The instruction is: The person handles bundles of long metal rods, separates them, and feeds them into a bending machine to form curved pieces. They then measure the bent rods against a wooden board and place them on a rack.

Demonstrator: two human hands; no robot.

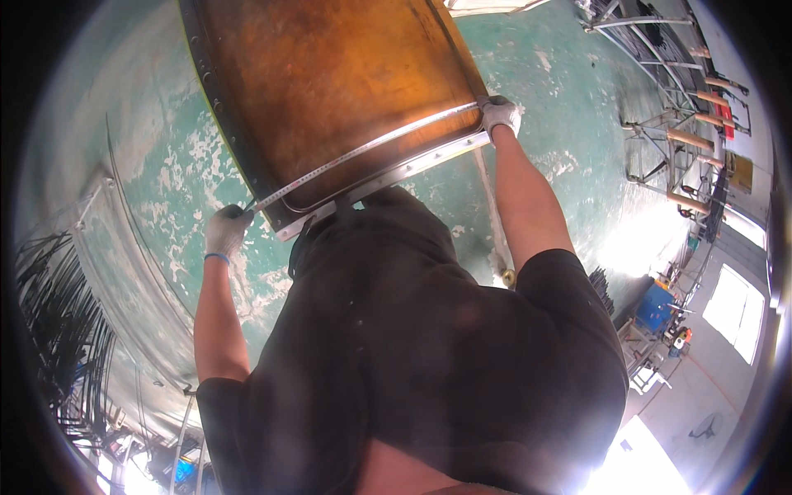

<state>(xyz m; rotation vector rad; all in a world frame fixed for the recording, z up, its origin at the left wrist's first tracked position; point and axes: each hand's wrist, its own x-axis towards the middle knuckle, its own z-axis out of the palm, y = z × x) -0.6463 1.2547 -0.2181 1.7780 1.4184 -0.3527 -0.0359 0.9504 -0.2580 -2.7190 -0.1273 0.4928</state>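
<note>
A pale, marked measuring tape (363, 150) is stretched across a large amber-brown panel (346, 74) close to its near edge. At the panel's left edge my gloved left hand (227, 231) is closed on one end of the tape. My gloved right hand (501, 115) is closed on the tape at the right edge, its fingers partly hidden. Dark strips with bolts or rivets line the panel's sides. Along its near edge runs a light metal bar (429, 157) with several holes, just in front of my body.
Worn green floor (544, 107) surrounds the panel. Racks with rollers (689, 139) stand to the right, and a blue machine (654, 305) is farther back there. Bundles of thin dark rods (49, 305) lie at the left. A metal stand (183, 429) is at the lower left.
</note>
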